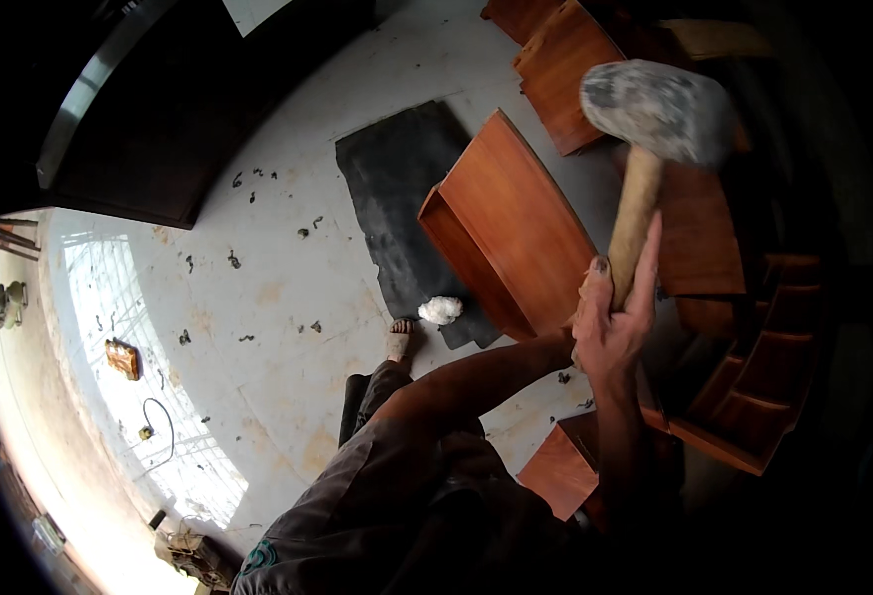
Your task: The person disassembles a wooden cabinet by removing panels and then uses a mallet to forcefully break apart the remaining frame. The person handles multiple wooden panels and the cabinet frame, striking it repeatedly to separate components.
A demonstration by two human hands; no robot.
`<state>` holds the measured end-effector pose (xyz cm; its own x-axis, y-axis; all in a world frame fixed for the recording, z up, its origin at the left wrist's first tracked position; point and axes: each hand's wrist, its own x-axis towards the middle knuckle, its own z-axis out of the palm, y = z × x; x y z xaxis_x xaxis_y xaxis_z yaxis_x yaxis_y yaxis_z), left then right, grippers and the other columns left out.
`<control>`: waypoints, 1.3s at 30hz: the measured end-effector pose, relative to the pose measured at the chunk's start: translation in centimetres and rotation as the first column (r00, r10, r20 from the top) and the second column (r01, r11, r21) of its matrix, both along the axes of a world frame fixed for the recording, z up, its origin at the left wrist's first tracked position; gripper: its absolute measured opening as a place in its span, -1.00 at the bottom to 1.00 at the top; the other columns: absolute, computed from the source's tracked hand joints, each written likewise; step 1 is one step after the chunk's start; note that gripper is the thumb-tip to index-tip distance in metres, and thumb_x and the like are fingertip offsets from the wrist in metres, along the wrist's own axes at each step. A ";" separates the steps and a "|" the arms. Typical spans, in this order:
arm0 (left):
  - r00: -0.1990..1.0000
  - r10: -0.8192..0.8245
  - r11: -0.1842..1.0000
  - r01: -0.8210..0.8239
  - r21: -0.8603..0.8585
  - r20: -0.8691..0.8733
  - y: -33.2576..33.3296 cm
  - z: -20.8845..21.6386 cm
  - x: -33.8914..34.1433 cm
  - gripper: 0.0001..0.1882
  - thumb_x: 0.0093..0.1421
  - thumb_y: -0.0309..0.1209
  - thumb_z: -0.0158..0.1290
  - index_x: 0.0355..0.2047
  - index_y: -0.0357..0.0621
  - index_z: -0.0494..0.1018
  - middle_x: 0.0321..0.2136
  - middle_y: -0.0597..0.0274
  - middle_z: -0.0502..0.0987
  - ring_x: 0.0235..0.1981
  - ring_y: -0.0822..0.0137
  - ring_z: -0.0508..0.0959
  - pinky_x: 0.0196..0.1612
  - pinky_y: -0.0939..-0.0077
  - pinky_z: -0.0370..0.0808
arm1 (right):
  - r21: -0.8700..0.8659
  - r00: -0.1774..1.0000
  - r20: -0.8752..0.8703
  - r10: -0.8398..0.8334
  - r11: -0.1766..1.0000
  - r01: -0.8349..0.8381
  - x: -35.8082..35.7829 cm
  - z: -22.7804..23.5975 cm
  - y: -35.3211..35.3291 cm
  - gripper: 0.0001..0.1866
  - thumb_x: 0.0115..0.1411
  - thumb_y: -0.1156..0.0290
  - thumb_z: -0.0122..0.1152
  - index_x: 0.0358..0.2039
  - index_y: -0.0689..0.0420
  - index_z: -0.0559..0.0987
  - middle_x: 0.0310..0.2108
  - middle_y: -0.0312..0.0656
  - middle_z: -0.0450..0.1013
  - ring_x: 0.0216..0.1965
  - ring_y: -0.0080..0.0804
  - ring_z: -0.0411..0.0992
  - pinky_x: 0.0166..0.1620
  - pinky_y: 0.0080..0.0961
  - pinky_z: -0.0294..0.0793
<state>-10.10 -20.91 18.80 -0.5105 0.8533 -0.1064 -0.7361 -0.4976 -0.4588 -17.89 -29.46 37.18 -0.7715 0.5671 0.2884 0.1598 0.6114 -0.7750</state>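
The mallet, with a pale wooden handle and a scuffed grey head, is held up off the floor at the right of the view, its head blurred. The right hand has hold of the handle, thumb on one side and a finger lying straight along the other. The left forearm crosses to the same spot, but its hand is mostly hidden behind the right, so how far it is closed cannot be told. That straight finger suggests a grip that might let the handle twist; if so, the head could tilt and meet wood with its edge, denting or splitting it.

Just left of the handle lies a reddish-brown wooden box, partly over a black mat. An uneven blow might make the box skid if the mat slipped. Beside its near end sit a white bundle and a sandalled foot, whose exposed toes would be at risk from a dropped mallet or shifting box. More wooden panels and a compartmented wooden piece crowd the right, where a wide swing could clip them. Dark scraps dot the floor beyond.
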 end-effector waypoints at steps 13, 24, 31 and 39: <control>0.988 -0.041 0.997 0.050 0.054 -0.150 -0.4 -1.4 -0.7 -0.72 0.39 -0.05 -0.16 -0.29 0.04 0.29 -0.49 0.35 0.27 -0.47 0.31 0.31 -0.30 0.31 0.19 | 0.261 0.994 0.101 0.037 0.963 -0.062 0.7 -3.6 -0.2 -0.30 0.31 0.49 0.03 0.42 0.16 0.06 -0.19 -0.03 0.49 -0.38 -0.47 0.47 -0.32 -0.50 0.49; 0.974 -0.104 0.994 0.110 0.022 -0.199 -1.7 -0.6 -0.2 -0.71 0.35 -0.06 -0.10 -0.18 0.02 0.35 -0.35 0.27 0.38 -0.33 0.24 0.40 -0.10 0.24 0.19 | 0.325 0.955 0.286 -0.074 0.946 -0.024 2.5 -2.6 -0.4 -0.29 0.32 0.49 0.02 0.44 0.04 0.04 -0.45 -0.23 0.38 -0.55 -0.59 0.31 -0.49 -0.58 0.37; 0.671 -0.215 0.955 -0.006 -0.295 -0.710 -4.5 -0.4 -1.6 -0.68 0.33 -0.07 -0.07 -0.11 0.00 0.39 -0.27 0.22 0.46 -0.24 0.19 0.46 0.03 0.19 0.19 | -0.155 0.995 0.084 -0.054 0.986 0.066 2.2 0.8 -3.3 -0.32 0.33 0.46 0.02 0.41 0.26 0.06 -0.09 0.09 0.47 -0.36 -0.37 0.49 -0.25 -0.37 0.52; -0.837 -0.480 0.765 -0.545 0.343 -0.262 -5.5 0.2 -6.7 -0.63 0.31 -0.08 -0.02 -0.03 -0.02 0.43 -0.17 0.16 0.54 -0.13 0.14 0.53 0.17 0.14 0.20 | -0.022 0.994 0.113 -0.003 1.000 0.006 2.5 -0.9 -0.6 -0.37 0.30 0.41 0.14 0.35 0.19 0.20 -0.26 -0.10 0.47 -0.35 -0.45 0.45 -0.26 -0.51 0.47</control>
<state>-16.76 -26.37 19.00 -0.0418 0.8513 0.5229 0.8713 -0.2250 0.4360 -15.42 -30.07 36.31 -0.7960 0.5759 0.1867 0.2499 0.5934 -0.7651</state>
